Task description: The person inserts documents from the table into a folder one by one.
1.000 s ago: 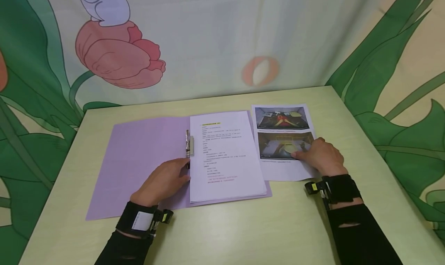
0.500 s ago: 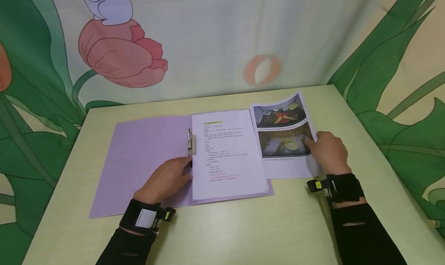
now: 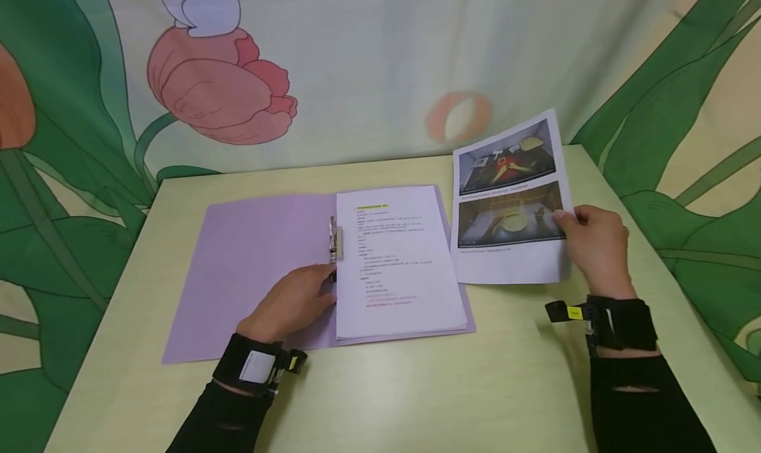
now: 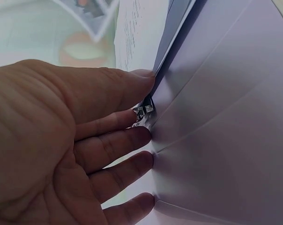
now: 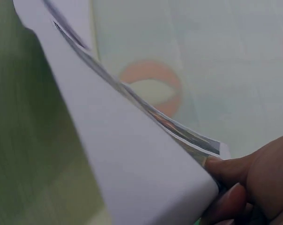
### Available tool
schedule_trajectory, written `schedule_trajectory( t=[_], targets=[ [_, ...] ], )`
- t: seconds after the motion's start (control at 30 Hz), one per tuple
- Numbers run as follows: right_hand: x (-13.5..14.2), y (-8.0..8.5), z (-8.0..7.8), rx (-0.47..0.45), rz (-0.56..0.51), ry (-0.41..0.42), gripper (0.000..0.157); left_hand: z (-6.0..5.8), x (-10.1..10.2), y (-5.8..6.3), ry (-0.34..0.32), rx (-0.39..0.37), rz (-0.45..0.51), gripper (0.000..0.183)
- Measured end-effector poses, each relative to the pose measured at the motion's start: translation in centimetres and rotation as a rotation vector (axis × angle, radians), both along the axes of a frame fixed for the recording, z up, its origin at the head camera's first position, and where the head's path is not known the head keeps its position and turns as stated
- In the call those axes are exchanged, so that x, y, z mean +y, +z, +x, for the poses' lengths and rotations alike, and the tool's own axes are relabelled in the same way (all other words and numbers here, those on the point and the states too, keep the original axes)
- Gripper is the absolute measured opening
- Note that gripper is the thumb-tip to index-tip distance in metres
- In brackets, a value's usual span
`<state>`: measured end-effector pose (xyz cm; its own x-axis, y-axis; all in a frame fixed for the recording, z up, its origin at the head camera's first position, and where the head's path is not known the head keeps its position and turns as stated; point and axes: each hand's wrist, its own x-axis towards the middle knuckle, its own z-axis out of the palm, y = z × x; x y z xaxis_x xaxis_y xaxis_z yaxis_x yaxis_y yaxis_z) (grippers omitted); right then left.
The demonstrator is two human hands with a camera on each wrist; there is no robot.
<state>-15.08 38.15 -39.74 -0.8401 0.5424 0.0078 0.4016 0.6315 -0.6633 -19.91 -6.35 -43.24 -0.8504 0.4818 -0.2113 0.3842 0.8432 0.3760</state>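
A purple folder [image 3: 255, 261] lies spread on the table, a stack of printed pages [image 3: 398, 255] on its right half. Its metal clip [image 3: 333, 240] stands at the left edge of the pages. My left hand [image 3: 289, 303] rests by the fold, just below the clip; in the left wrist view its straight fingertips touch the folder and the thumb is at the pages' edge. With thumb and fingers my right hand [image 3: 599, 251] pinches the right edge of a sheet of paper [image 3: 511, 268] bearing two photos. The sheet tilts up, its back visible in the right wrist view.
The folder lies on a pale wooden table [image 3: 416, 393]. A curtain [image 3: 368, 76] printed with flowers and leaves hangs behind the table's far edge. Both wrists wear black straps with small cameras.
My right hand has lifted the photo sheet off the table and away from the folder, its top edge rising. My left hand stays at the fold. The head view has shifted slightly.
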Motion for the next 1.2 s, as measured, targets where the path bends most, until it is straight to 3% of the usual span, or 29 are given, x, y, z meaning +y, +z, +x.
schedule_trajectory(
  t=[0.3, 0.43, 0.57, 0.93, 1.2],
  targets=[
    [-1.0, 1.4, -0.1, 0.170, -0.051, -0.163, 0.052, 0.2, -0.2, 0.1, -0.004, 0.005, 0.003, 0.054],
    [-1.8, 1.7, -0.3, 0.268, -0.071, -0.206, 0.048, 0.3, -0.6, 0.2, -0.002, 0.007, 0.016, 0.055],
    [-3.1, 1.7, -0.5, 0.314, -0.167, -0.219, 0.045, 0.3, -0.9, 0.1, -0.002, 0.016, 0.025, 0.055],
    [-8.1, -0.6, -0.6, 0.226, -0.483, -0.012, 0.042, 0.5, -1.5, 0.2, -0.019, 0.050, 0.045, 0.051],
    [-11.0, -3.0, -0.6, 0.110, -0.487, 0.151, 0.039, 0.7, -2.0, 0.0, -0.038, 0.059, 0.060, 0.049]
  ],
)
